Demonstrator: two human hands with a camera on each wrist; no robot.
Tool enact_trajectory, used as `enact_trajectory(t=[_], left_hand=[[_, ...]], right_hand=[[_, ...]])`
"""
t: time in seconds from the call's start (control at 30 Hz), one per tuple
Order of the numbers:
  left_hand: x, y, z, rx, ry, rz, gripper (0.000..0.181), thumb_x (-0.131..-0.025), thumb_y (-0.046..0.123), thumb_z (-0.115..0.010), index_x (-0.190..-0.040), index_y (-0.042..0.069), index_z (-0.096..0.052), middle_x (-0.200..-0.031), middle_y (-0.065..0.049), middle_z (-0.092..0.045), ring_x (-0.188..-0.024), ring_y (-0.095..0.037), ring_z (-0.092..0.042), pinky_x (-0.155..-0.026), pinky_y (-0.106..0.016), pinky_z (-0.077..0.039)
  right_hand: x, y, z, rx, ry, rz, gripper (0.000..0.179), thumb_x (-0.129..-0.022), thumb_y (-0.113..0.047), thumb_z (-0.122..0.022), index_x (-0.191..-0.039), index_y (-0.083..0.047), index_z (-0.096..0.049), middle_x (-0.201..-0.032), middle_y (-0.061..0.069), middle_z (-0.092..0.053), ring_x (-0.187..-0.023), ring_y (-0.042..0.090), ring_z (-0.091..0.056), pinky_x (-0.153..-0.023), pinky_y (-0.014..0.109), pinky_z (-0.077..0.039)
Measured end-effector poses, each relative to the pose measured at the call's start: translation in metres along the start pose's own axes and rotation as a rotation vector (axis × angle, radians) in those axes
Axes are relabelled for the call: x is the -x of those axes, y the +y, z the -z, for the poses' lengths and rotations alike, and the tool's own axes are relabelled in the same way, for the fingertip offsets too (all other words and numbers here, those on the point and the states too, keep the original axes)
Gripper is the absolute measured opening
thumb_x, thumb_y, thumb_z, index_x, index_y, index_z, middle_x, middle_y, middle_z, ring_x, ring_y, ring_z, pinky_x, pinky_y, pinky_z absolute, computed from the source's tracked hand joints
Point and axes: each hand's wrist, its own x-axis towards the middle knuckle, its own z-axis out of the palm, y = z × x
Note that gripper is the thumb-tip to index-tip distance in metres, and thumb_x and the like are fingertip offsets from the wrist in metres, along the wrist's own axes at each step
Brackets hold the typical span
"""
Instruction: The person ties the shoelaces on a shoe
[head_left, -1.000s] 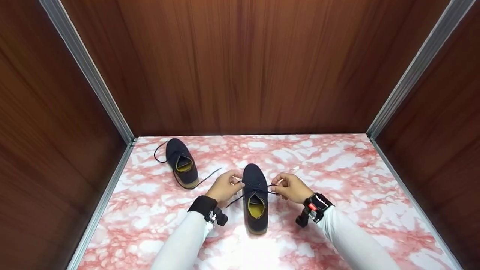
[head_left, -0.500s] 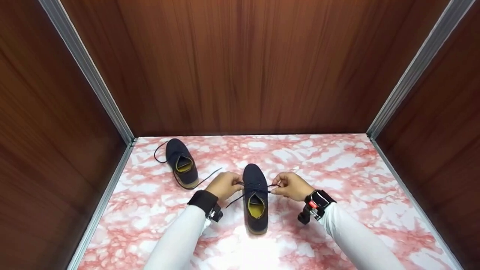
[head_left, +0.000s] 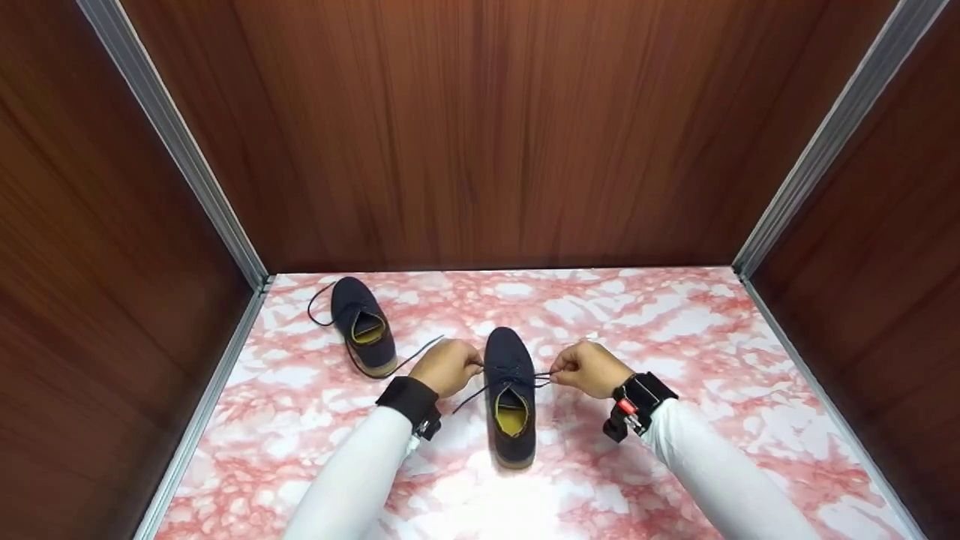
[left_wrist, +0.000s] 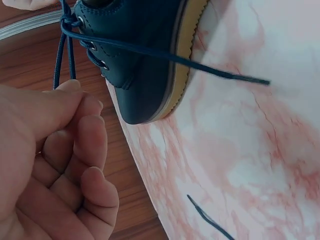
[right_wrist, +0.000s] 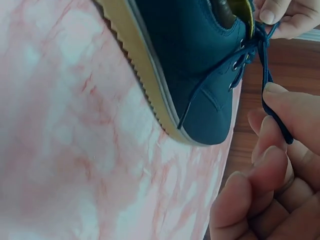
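A dark navy lace-up shoe (head_left: 512, 442) with a yellow lining stands at mid-table, toe pointing away from me. Its laces meet in a knot (right_wrist: 261, 37) over the eyelets. On the shoe's left, my left hand (head_left: 448, 367) pinches a loop of shoelace (left_wrist: 59, 60) between thumb and index finger. My right hand (head_left: 592, 369) pinches another loop of shoelace (right_wrist: 264, 70) on the right, the bend showing past the thumb. One loose lace end (left_wrist: 220, 74) hangs down across each side of the shoe.
A second navy shoe (head_left: 352, 300) stands at the back left with its laces trailing loose, one end (head_left: 431, 345) reaching close to my left hand. Brown wood-grain panels (head_left: 480, 135) enclose the pink marbled table (head_left: 660, 315) at the back and both sides.
Both hands have drawn slightly outward, the left to the left and the right to the right, with the lace loops pinched. Both shoes have stayed in place.
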Motion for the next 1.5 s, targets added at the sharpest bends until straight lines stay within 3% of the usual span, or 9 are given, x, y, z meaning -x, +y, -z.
enact_trajectory(t=[0.33,0.53,0.8,1.07,1.17,1.3,1.5], left_hand=[[0.002,0.001,0.002,-0.157,0.006,-0.069,0.008,-0.092,0.016,-0.077,-0.085,0.012,-0.080,-0.085,-0.003,-0.078,-0.086,-0.024,-0.074,-0.083,-0.041,-0.059],[0.005,-0.001,0.002,-0.114,0.009,-0.070,0.008,-0.091,0.015,-0.078,-0.084,0.012,-0.081,-0.084,-0.001,-0.079,-0.085,-0.023,-0.075,-0.082,-0.042,-0.059],[0.006,-0.007,0.000,-0.020,-0.019,-0.027,0.011,-0.093,0.015,-0.077,-0.086,0.010,-0.082,-0.085,-0.001,-0.080,-0.083,-0.020,-0.074,-0.083,-0.040,-0.058],[0.008,-0.013,0.001,0.059,-0.051,0.034,0.026,-0.096,0.020,-0.075,-0.071,0.011,-0.078,-0.066,0.003,-0.071,-0.061,-0.006,-0.053,-0.065,-0.026,-0.047],[0.009,-0.014,0.002,0.084,-0.076,0.055,0.031,-0.098,0.021,-0.073,-0.068,0.012,-0.075,-0.061,0.003,-0.067,-0.057,-0.004,-0.051,-0.064,-0.025,-0.044],[0.010,-0.015,0.002,0.110,-0.106,0.070,0.030,-0.099,0.020,-0.071,-0.071,0.011,-0.075,-0.061,0.003,-0.068,-0.057,-0.004,-0.053,-0.066,-0.025,-0.047],[0.012,-0.017,0.000,0.132,-0.150,0.076,0.032,-0.102,0.021,-0.068,-0.078,0.001,-0.076,-0.059,0.003,-0.065,-0.056,-0.005,-0.053,-0.066,-0.026,-0.047]], right_hand=[[0.002,0.003,0.003,0.147,-0.009,0.084,0.008,-0.090,-0.011,-0.079,-0.082,-0.010,-0.078,-0.069,-0.002,-0.071,-0.062,-0.001,-0.051,-0.061,0.018,-0.043],[0.001,0.006,0.006,0.202,-0.022,0.135,0.013,-0.088,-0.009,-0.079,-0.076,-0.005,-0.076,-0.061,-0.006,-0.063,-0.058,-0.002,-0.045,-0.058,0.018,-0.039],[0.000,0.009,0.006,0.233,-0.025,0.177,0.014,-0.093,-0.011,-0.076,-0.080,-0.009,-0.077,-0.067,-0.005,-0.066,-0.062,0.000,-0.046,-0.061,0.020,-0.040],[-0.001,0.011,0.005,0.274,-0.039,0.179,0.020,-0.097,-0.010,-0.070,-0.078,-0.010,-0.070,-0.067,-0.005,-0.061,-0.068,0.005,-0.049,-0.067,0.025,-0.041],[-0.001,0.011,0.006,0.281,-0.059,0.173,0.023,-0.099,-0.011,-0.068,-0.076,-0.011,-0.067,-0.067,-0.006,-0.059,-0.067,0.005,-0.049,-0.065,0.024,-0.041],[-0.001,0.012,0.007,0.295,-0.091,0.176,0.024,-0.100,-0.012,-0.066,-0.075,-0.012,-0.064,-0.068,-0.006,-0.056,-0.066,0.005,-0.048,-0.064,0.024,-0.041],[-0.001,0.016,0.008,0.286,-0.114,0.177,0.024,-0.100,-0.012,-0.066,-0.076,-0.010,-0.065,-0.067,-0.006,-0.055,-0.065,0.004,-0.047,-0.064,0.024,-0.041]])
